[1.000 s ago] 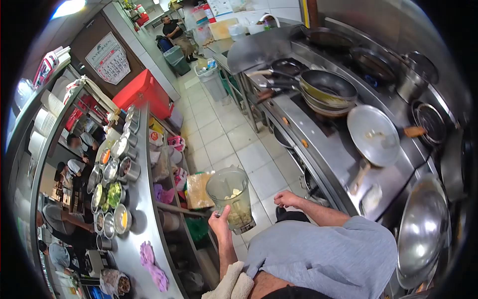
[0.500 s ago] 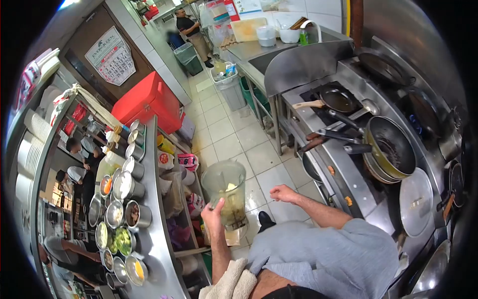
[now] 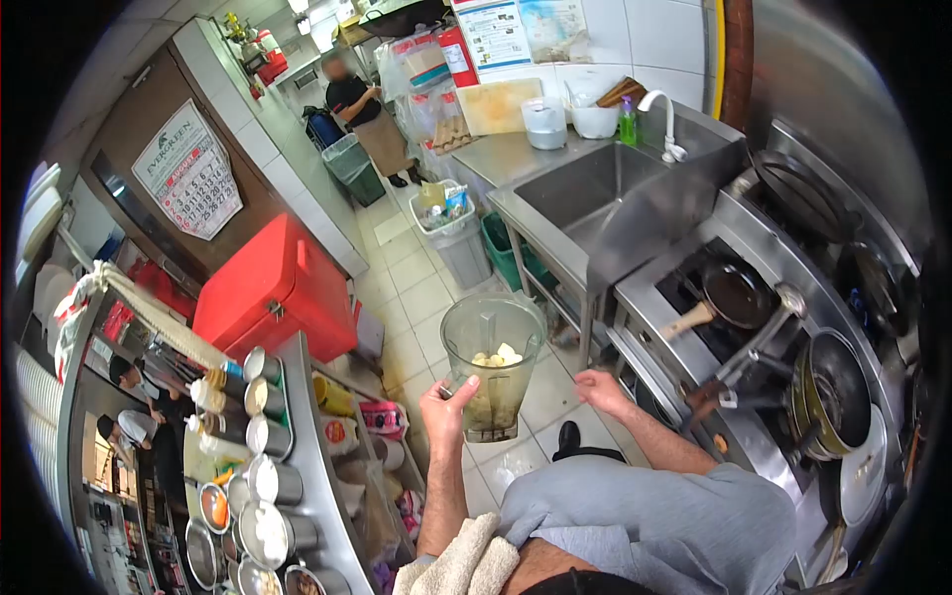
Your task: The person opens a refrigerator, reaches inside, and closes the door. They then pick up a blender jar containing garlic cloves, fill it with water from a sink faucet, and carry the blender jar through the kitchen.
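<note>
My left hand [image 3: 449,405] grips a clear blender jar [image 3: 518,382] by its side, the thumb lying against the wall. Upright and open at the top, the jar hangs over the tiled floor in front of me. Pale yellow chunks [image 3: 499,357] lie inside it; their exact kind is unclear. To the right of the jar, apart from it, my right hand [image 3: 602,391] is loosely closed, fingers curled, with nothing visible in it.
A metal sink [image 3: 585,193] stands ahead right, beside a stove with a small frying pan [image 3: 737,294] and stacked pans [image 3: 833,392]. Metal food containers [image 3: 273,481] line the left counter. A red cooler [image 3: 268,293], a grey bin [image 3: 461,253] and a person [image 3: 362,119] are farther ahead.
I have moved forward, and the sink and cooler appear nearer. The jar, still in my left hand, has shifted right and slightly up in view. My right hand has moved slightly right.
</note>
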Available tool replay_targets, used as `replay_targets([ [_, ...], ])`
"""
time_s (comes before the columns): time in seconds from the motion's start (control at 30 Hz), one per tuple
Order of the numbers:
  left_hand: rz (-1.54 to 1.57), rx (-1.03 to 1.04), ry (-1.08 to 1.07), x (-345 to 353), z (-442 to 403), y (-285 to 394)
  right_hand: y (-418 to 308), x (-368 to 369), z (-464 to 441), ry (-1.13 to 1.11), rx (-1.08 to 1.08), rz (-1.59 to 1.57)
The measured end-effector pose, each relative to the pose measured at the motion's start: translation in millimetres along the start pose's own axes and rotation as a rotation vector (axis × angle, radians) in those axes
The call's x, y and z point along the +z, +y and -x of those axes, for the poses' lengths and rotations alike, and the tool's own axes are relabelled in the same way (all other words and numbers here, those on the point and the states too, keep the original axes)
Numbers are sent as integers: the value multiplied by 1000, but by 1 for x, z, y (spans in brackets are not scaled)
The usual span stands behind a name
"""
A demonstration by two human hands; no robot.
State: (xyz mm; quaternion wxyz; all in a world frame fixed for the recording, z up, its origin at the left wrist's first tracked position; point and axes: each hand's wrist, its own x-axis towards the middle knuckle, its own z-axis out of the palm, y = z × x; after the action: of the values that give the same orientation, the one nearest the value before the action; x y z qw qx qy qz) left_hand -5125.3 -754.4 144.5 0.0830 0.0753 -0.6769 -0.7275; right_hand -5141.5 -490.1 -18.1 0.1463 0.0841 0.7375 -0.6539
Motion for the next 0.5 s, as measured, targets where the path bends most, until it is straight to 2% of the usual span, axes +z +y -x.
replay_targets([
  [0.17, -22, 26, -29, 24, -106, 8, -90, 4, -104, 170, -285, -231],
  [0.27, -56, 36, -47, 39, -159, 39, -153, 3, -156, 214, -365, -293],
  [0.33, 44, 94, -75, 53, -194, 47, -190, -1, -184, 249, -409, -349],
  [0.5, 22, 151, -209, 74, -286, 67, -228, -15, -256, 423, -516, -457],
])
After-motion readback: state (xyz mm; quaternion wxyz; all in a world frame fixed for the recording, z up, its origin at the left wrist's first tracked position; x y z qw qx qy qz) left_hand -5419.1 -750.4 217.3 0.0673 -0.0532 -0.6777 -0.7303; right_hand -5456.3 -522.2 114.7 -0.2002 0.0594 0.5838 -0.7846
